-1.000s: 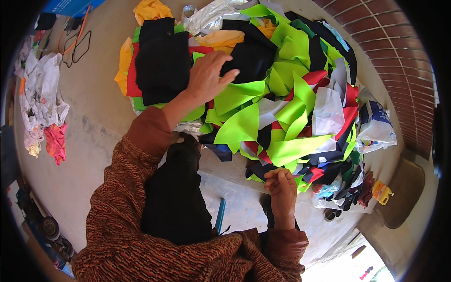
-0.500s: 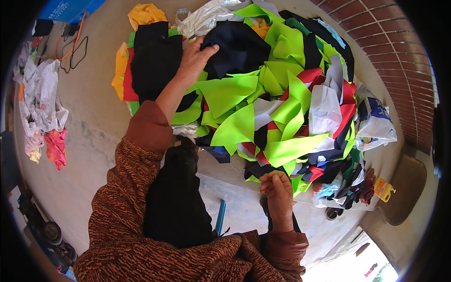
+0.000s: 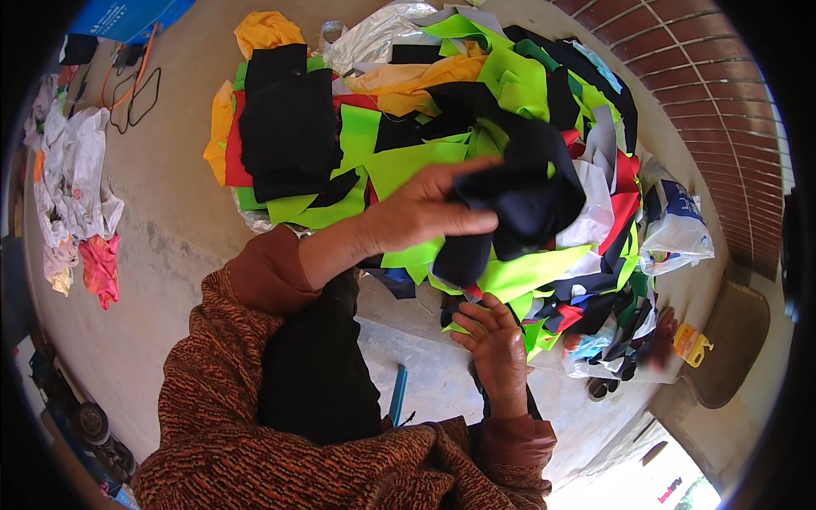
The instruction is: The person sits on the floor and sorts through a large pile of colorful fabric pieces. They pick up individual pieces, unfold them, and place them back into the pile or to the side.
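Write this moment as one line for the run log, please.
left hand: shut on dark cloth piece, lifted | right hand: open, at edge of fabric scrap pile | floor: concrete

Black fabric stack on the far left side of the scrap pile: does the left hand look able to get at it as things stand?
Probably not freely: the left hand is already gripping a dark navy cloth piece. The black fabric stack lies uncovered on top.

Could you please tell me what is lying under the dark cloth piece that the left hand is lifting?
Under the dark cloth piece, held by the left hand, lie bright green scraps and some red and white ones. What lies deeper in the pile is covered.
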`<state>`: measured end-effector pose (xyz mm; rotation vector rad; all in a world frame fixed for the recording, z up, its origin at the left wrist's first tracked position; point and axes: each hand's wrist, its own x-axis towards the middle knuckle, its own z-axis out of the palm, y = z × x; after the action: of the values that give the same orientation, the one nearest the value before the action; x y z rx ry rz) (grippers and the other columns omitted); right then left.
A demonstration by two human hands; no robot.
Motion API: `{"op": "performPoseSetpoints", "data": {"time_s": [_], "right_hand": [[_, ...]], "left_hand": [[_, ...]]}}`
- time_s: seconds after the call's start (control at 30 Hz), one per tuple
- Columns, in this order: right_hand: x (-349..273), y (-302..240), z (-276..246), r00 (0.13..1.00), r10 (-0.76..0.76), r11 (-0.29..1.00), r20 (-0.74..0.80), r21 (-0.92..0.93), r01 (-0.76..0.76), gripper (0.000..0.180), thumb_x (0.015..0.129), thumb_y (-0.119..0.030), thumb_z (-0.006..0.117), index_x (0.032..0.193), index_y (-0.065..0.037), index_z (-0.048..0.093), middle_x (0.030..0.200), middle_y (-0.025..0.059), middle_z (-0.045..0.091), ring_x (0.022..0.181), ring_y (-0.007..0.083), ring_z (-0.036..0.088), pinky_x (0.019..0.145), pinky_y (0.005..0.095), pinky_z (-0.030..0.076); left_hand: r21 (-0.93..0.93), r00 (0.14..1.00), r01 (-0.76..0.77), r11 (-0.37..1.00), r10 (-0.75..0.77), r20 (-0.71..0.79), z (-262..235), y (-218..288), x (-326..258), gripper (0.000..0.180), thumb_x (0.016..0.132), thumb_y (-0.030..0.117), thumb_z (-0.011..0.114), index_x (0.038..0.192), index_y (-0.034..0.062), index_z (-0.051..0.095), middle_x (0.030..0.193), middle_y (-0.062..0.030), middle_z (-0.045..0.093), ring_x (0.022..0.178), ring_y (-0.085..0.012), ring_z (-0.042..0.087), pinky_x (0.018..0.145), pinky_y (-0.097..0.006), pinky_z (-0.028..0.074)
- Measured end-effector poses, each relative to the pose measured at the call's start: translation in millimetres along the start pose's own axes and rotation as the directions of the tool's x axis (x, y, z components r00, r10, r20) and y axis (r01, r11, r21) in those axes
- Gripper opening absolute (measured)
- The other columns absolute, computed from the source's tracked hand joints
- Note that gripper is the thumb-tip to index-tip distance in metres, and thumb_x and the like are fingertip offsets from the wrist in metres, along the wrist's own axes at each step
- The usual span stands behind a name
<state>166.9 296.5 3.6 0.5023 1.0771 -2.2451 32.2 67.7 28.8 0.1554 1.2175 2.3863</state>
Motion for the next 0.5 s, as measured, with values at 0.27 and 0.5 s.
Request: {"op": "performPoseSetpoints", "data": {"time_s": [0.27,0.5], "right_hand": [[-4,0,-2,0.984,-0.110,0.971,-0.139,-0.224,0.077,0.062,0.084,-0.049,0.051,0.132,-0.014,0.035,0.135,0.0058,0.038,0.124,0.0246,0.039,0.099,0.0455,0.036],[-1,7,-3,0.975,0.001,0.933,-0.223,0.350,0.079,0.051,0.088,-0.031,0.055,0.129,-0.006,0.039,0.126,0.0101,0.046,0.117,0.0234,0.045,0.100,0.0368,0.037]], "left_hand": [[0.398,0.783,-0.381,0.835,0.063,0.619,37,-78,-17,0.031,0.060,0.000,0.066,0.089,0.0093,0.060,0.112,-0.0108,0.050,0.113,-0.0339,0.043,0.093,-0.044,0.033],[0.541,0.774,-0.492,0.682,0.059,0.630,37,-83,-21,0.030,0.060,0.007,0.069,0.088,0.0128,0.061,0.106,-0.0082,0.051,0.112,-0.0319,0.042,0.093,-0.045,0.028]]}}
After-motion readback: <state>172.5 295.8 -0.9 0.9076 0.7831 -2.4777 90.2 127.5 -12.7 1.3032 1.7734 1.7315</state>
